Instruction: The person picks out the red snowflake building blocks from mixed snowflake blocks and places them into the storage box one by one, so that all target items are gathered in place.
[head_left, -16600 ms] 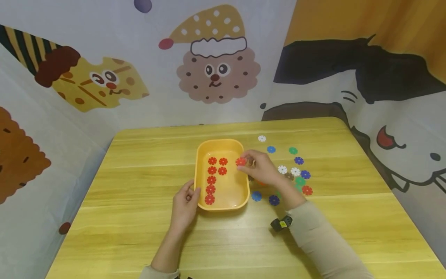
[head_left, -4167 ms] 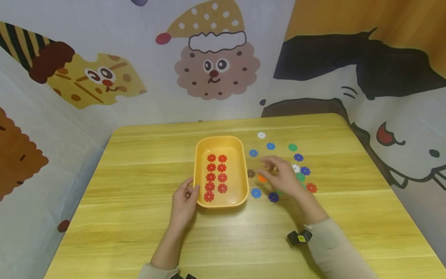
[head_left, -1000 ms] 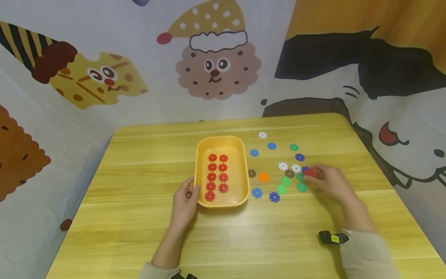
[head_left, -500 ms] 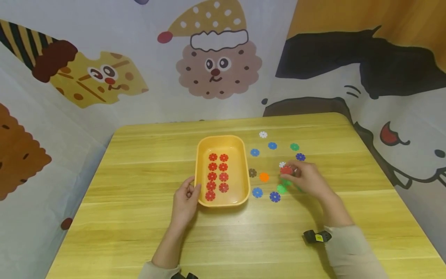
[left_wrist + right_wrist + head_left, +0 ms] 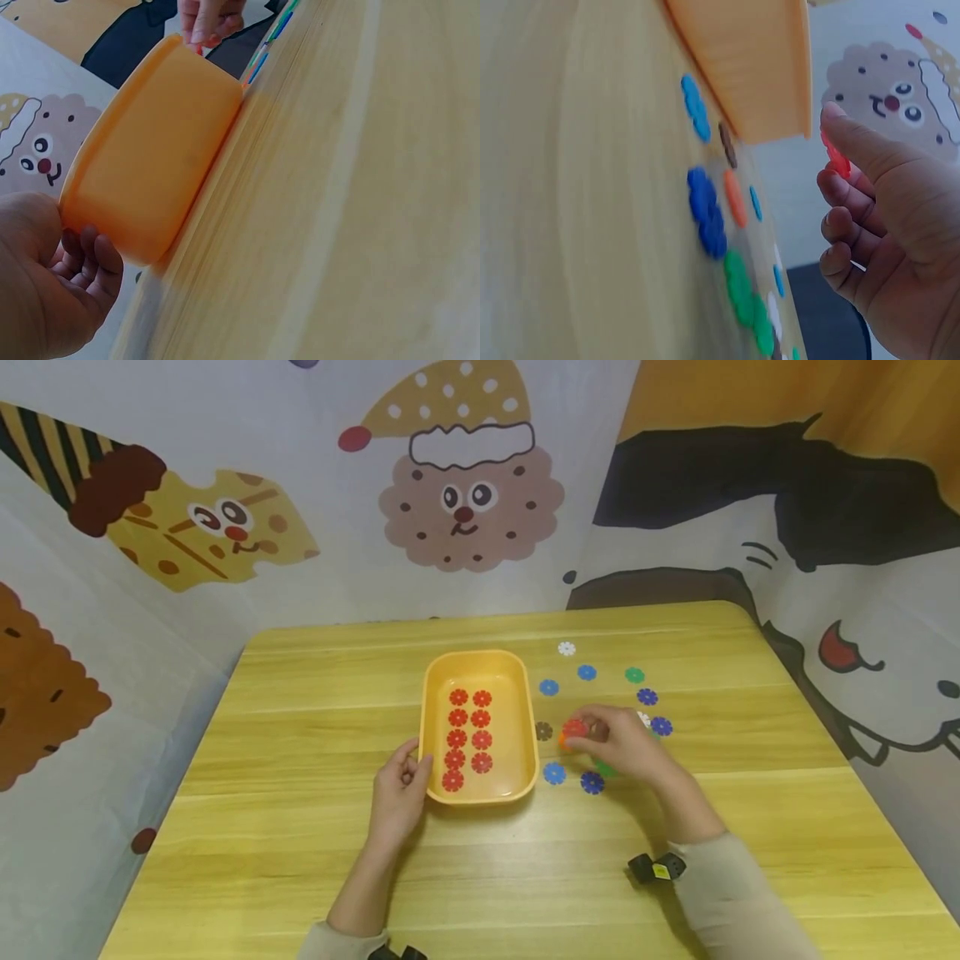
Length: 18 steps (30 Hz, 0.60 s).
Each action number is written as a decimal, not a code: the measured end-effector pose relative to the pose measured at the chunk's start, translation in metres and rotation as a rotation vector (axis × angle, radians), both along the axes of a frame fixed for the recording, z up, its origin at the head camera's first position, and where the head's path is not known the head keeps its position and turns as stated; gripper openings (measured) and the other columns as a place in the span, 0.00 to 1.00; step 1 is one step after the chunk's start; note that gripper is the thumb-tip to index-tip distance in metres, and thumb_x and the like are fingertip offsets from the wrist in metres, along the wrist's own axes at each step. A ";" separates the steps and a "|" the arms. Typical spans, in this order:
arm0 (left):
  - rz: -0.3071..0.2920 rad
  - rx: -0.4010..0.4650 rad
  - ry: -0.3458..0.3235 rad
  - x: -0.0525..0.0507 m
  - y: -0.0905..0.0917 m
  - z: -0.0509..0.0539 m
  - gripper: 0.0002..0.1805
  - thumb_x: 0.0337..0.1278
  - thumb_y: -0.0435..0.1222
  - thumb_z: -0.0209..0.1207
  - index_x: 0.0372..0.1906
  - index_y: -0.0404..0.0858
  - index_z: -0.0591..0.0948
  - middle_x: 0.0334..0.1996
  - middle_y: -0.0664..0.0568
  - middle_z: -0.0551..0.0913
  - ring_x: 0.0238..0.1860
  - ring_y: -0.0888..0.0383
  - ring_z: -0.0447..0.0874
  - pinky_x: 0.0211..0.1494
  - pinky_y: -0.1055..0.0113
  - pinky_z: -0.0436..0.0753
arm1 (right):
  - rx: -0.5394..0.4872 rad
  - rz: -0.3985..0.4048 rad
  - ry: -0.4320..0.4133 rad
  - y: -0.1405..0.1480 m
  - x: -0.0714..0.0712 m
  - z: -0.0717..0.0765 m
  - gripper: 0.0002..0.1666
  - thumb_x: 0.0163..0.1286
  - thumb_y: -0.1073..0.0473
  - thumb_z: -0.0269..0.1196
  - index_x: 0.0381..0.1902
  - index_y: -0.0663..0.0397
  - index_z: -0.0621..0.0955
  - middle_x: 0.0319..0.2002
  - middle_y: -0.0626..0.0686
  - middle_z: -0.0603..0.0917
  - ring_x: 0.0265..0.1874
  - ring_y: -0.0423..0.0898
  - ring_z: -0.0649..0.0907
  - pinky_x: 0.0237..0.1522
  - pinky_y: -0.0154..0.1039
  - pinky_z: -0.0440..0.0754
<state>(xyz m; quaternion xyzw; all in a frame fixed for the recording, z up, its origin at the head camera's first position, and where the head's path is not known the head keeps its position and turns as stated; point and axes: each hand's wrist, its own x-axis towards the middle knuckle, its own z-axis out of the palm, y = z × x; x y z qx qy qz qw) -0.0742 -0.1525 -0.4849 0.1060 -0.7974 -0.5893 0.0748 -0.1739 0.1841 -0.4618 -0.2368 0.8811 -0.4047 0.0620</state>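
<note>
My left hand (image 5: 397,800) grips the near-left side of a yellow plastic tray (image 5: 513,727); in the left wrist view its thumb is at the rim and the fingers curl against the outer wall. Two columns of red snowflake discs (image 5: 457,717) lie inside the tray, on the left and middle of its floor. Right of the tray, my right hand (image 5: 628,745) pinches one red snowflake disc (image 5: 835,156) between thumb and forefinger, raised off the table. Below that disc sits an orange disc (image 5: 735,198), partly covered in the head view.
Loose snowflake discs lie on the wooden table (image 5: 300,835) right of the tray: a brown disc (image 5: 543,732) close to its wall, a light blue disc (image 5: 554,773), a dark blue disc (image 5: 592,782), a white disc (image 5: 566,648) and several others. A cartoon-printed cloth (image 5: 337,602) hangs behind.
Earlier, red discs were added to the tray's second column. Over the last second my right hand has carried another red disc leftward from the pile's right edge. The left hand stays at the tray.
</note>
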 end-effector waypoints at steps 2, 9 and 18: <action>0.000 0.000 0.002 0.000 0.000 0.000 0.23 0.71 0.34 0.59 0.67 0.31 0.75 0.26 0.49 0.74 0.22 0.60 0.69 0.23 0.73 0.70 | -0.012 0.020 0.009 -0.007 0.000 0.003 0.16 0.64 0.53 0.73 0.47 0.51 0.85 0.28 0.45 0.82 0.22 0.44 0.78 0.23 0.36 0.79; -0.002 -0.004 0.004 0.000 0.000 -0.001 0.23 0.71 0.34 0.59 0.67 0.31 0.75 0.26 0.49 0.74 0.22 0.61 0.68 0.23 0.73 0.70 | -0.016 0.078 0.034 -0.033 0.002 0.016 0.18 0.63 0.51 0.74 0.48 0.50 0.86 0.24 0.45 0.78 0.21 0.43 0.74 0.21 0.34 0.73; -0.002 0.006 0.014 0.000 0.000 -0.001 0.23 0.71 0.34 0.59 0.67 0.31 0.75 0.25 0.49 0.74 0.21 0.61 0.69 0.22 0.73 0.71 | -0.025 0.200 0.118 -0.069 0.006 0.019 0.19 0.61 0.56 0.75 0.48 0.55 0.85 0.28 0.43 0.79 0.22 0.40 0.75 0.25 0.34 0.77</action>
